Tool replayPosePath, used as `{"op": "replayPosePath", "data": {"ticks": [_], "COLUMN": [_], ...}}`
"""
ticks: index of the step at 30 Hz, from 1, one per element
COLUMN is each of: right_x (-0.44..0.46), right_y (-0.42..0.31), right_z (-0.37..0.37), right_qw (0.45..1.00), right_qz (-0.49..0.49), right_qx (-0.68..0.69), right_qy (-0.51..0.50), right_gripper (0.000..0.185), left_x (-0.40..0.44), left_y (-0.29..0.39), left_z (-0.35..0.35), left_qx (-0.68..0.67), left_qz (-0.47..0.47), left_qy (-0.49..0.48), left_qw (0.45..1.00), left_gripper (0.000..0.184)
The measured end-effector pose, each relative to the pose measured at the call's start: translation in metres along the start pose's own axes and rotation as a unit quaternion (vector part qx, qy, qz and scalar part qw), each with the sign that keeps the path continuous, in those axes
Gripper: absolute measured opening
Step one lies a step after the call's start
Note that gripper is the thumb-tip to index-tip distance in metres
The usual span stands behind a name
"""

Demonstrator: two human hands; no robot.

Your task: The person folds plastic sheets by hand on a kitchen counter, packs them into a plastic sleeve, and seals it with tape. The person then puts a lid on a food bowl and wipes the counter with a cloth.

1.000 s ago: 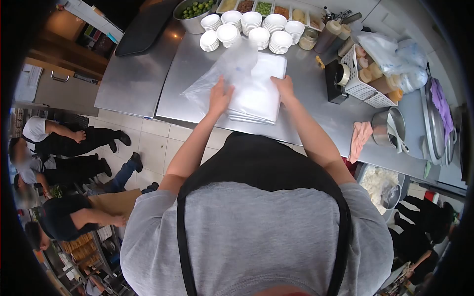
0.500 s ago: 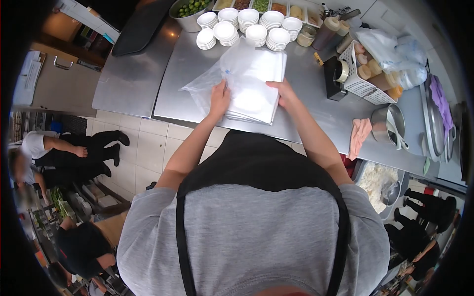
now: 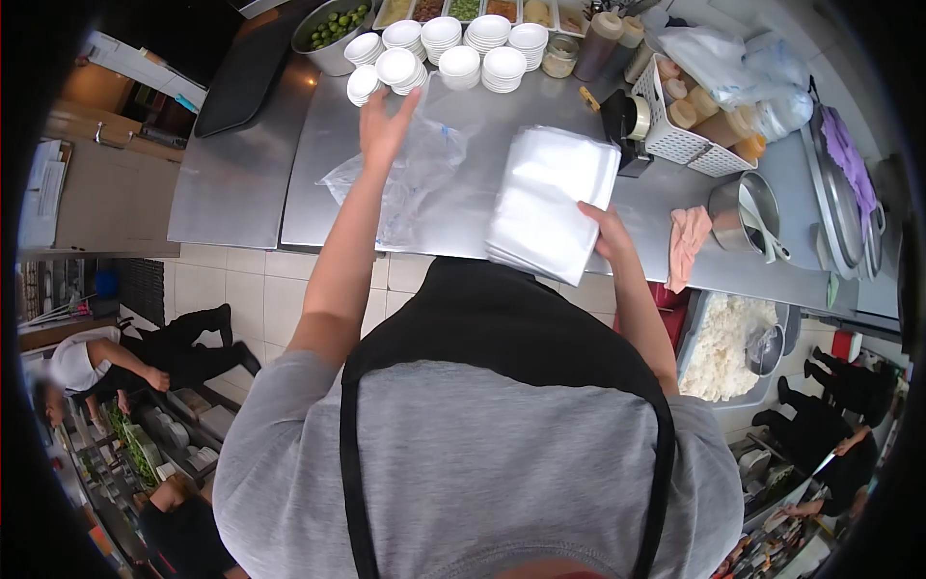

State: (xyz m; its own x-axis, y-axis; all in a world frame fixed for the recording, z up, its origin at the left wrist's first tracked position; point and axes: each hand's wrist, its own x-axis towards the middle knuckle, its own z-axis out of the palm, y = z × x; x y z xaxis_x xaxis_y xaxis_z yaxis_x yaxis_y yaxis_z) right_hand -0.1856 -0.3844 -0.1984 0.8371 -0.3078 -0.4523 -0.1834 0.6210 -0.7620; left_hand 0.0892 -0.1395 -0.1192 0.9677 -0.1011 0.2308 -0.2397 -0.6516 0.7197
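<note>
My left hand (image 3: pixel 385 130) is raised over the counter with its fingers apart, just in front of the stacks of small white dishes (image 3: pixel 397 68). Whether its fingertips touch the nearest stack, I cannot tell. Below and beside that wrist, a crumpled clear plastic bag (image 3: pixel 410 179) lies on the steel counter (image 3: pixel 323 145). My right hand (image 3: pixel 608 232) grips the right edge of a flat pile of white plastic bags (image 3: pixel 553 198), thumb on top and fingers hidden underneath. The pile is tilted, its near corner past the counter's front edge.
A pot of green limes (image 3: pixel 333 34) and trays of toppings (image 3: pixel 463 10) line the back. Sauce bottles (image 3: pixel 598 46), a white basket (image 3: pixel 699 145), a pink cloth (image 3: pixel 688 246) and a metal pot (image 3: pixel 743 212) stand right. Other people work behind on both sides.
My left hand has left the clear bag and moved up toward the white dishes. My right hand has shifted the pile of bags right and nearer to me. The clear bag now lies apart from it.
</note>
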Motion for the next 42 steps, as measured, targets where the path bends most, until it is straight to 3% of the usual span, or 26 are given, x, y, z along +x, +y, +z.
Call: {"op": "replayPosePath", "data": {"ticks": [2, 4, 5, 7, 11, 13, 18, 23, 25, 30, 32, 36, 39, 41, 42], "right_x": [0.004, 0.006, 0.006, 0.003, -0.023, -0.041, -0.054, -0.031, -0.011, 0.025, 0.031, 0.042, 0.05, 0.053, 0.055], "right_y": [0.004, 0.004, 0.003, -0.003, -0.037, -0.067, -0.121, -0.11, -0.095, -0.07, -0.073, -0.079, -0.079, -0.079, -0.079], "right_z": [-0.001, -0.005, -0.008, -0.013, -0.027, -0.02, 0.001, 0.028, 0.03, 0.04, 0.049, 0.057, 0.059, 0.062, 0.063], "right_qw": [1.0, 0.999, 0.999, 1.0, 0.996, 0.996, 0.984, 0.973, 0.964, 0.928, 0.915, 0.893, 0.882, 0.883, 0.884], "right_qz": [-0.019, -0.04, -0.033, -0.028, -0.053, -0.05, -0.102, -0.09, -0.059, 0.0, 0.004, 0.055, 0.048, 0.045, 0.042], "right_qx": [-0.006, -0.014, -0.002, 0.008, 0.053, 0.048, 0.008, -0.111, -0.193, -0.3, -0.32, -0.352, -0.362, -0.369, -0.376], "right_qy": [-0.004, -0.009, 0.0, 0.006, -0.055, -0.058, -0.148, -0.181, -0.173, -0.222, -0.245, -0.275, -0.298, -0.287, -0.276], "right_gripper": [0.062, 0.062, 0.059, 0.056, 0.052, 0.052, 0.058, 0.061, 0.064, 0.065, 0.066, 0.069, 0.07, 0.067, 0.064], "left_x": [0.016, 0.025, 0.024, 0.021, -0.01, -0.024, -0.029, -0.023, -0.031, -0.042, -0.046, -0.058, -0.066, -0.079, -0.089], "left_y": [0.01, 0.011, 0.007, 0.005, 0.025, 0.048, 0.062, 0.058, 0.083, 0.08, 0.076, 0.105, 0.115, 0.12, 0.123], "left_z": [0.013, 0.025, 0.028, 0.026, 0.002, -0.02, -0.012, 0.026, 0.011, 0.046, 0.069, 0.067, 0.067, 0.067, 0.069], "left_qx": [0.046, 0.223, 0.222, 0.244, 0.207, 0.176, 0.157, 0.099, -0.035, -0.008, -0.062, -0.023, 0.018, 0.013, 0.013], "left_qz": [0.009, 0.017, 0.016, 0.087, 0.102, 0.188, 0.266, 0.236, 0.231, 0.253, 0.275, 0.269, 0.301, 0.41, 0.41], "left_qy": [-0.019, -0.215, -0.212, -0.323, -0.316, -0.29, -0.256, -0.218, -0.209, -0.18, -0.127, -0.107, -0.083, -0.091, -0.092], "left_qw": [0.999, 0.951, 0.951, 0.911, 0.921, 0.922, 0.916, 0.942, 0.95, 0.951, 0.951, 0.957, 0.95, 0.908, 0.907], "left_gripper": [0.044, 0.04, 0.04, 0.046, 0.042, 0.044, 0.04, 0.035, 0.031, 0.027, 0.024, 0.022, 0.022, 0.02, 0.02]}}
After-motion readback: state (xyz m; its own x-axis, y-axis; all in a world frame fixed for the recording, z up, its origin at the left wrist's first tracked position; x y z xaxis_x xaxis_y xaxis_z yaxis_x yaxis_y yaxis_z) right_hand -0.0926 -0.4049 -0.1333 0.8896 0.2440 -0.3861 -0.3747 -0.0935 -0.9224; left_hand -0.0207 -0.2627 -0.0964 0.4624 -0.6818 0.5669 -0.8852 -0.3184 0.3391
